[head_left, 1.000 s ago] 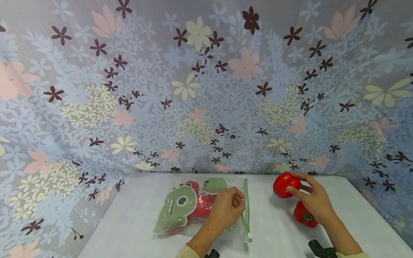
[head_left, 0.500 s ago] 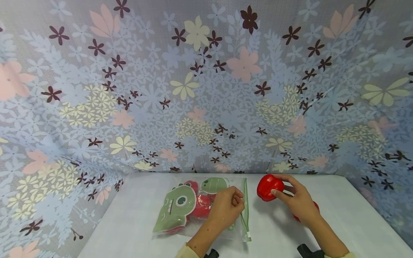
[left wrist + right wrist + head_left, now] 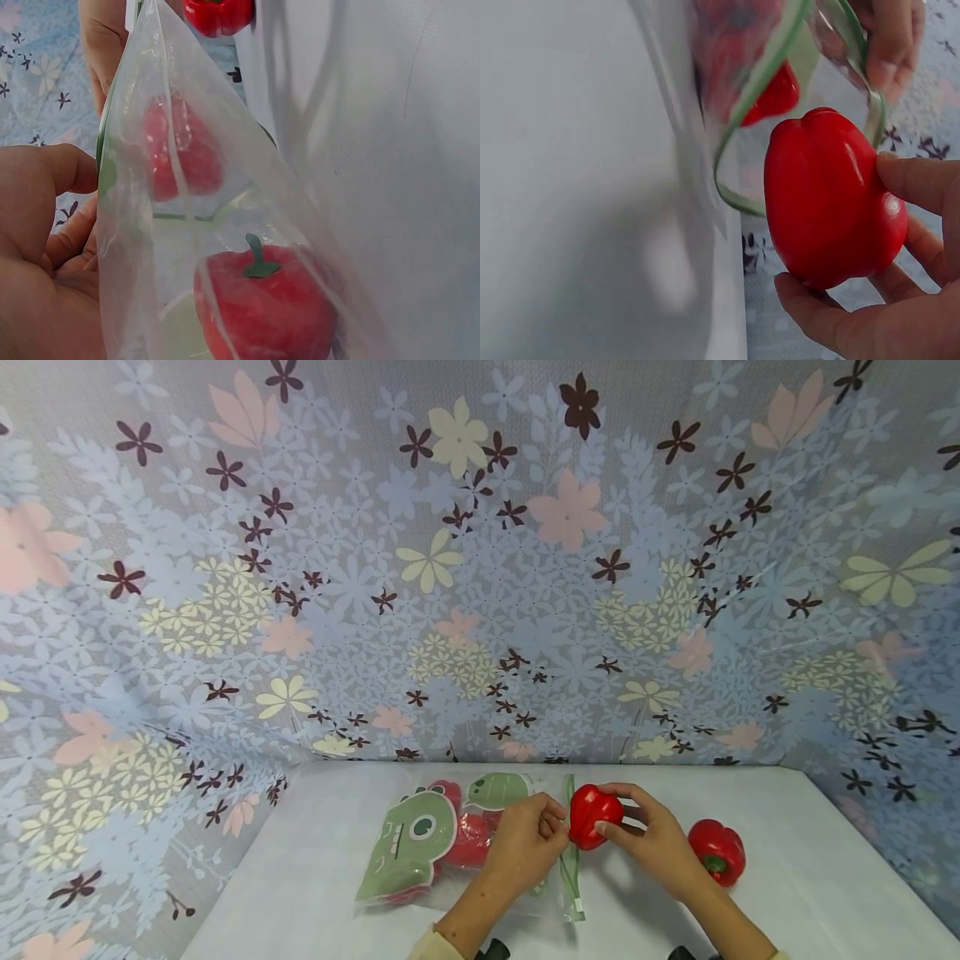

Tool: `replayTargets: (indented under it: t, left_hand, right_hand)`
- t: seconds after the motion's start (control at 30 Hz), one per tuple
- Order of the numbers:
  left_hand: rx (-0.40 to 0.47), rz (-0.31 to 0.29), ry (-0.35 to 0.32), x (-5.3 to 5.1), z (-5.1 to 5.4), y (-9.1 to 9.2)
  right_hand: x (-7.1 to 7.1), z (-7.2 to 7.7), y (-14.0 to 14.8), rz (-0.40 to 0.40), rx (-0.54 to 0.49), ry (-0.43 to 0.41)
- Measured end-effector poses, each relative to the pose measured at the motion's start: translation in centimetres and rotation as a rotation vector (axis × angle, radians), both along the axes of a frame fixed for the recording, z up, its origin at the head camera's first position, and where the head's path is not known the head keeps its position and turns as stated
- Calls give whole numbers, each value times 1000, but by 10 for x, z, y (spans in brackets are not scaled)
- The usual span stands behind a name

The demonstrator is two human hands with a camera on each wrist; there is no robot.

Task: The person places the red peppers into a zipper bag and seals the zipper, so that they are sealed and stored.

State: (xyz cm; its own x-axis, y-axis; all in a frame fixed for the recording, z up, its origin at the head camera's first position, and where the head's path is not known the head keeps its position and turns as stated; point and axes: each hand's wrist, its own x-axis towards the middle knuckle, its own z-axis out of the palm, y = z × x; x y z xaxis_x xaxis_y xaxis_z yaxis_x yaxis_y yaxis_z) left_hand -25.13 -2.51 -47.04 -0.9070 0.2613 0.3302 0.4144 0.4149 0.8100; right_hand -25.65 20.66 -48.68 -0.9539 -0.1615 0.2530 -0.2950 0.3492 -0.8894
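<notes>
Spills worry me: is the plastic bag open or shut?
Open: in the right wrist view, its green rim gapes behind the held red pepper.

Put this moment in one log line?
Left hand: holds open bag by its edge; right hand: holds red pepper at bag's mouth; table: another pepper.

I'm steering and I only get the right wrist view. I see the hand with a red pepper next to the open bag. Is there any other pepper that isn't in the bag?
Observer: Yes. The head view shows a loose pepper on the table, to the right of the right hand.
Operator: Ooh! And is there a picture on the bag? I just see a blurry green bit.
Observer: Yes. From the head view, the bag has a green cartoon face with one big round eye showing.
</notes>
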Motion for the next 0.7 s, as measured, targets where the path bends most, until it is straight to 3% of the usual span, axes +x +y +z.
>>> replayTargets:
  t: [0.3,0.7]
  left_hand:
    - [1,-8,-9,1,0,-1]
    - [29,-39,-11,1,-1,0]
  right_hand:
    - [2,-14,-19,15,2,-15]
    - [2,-26,-29,62,27,95]
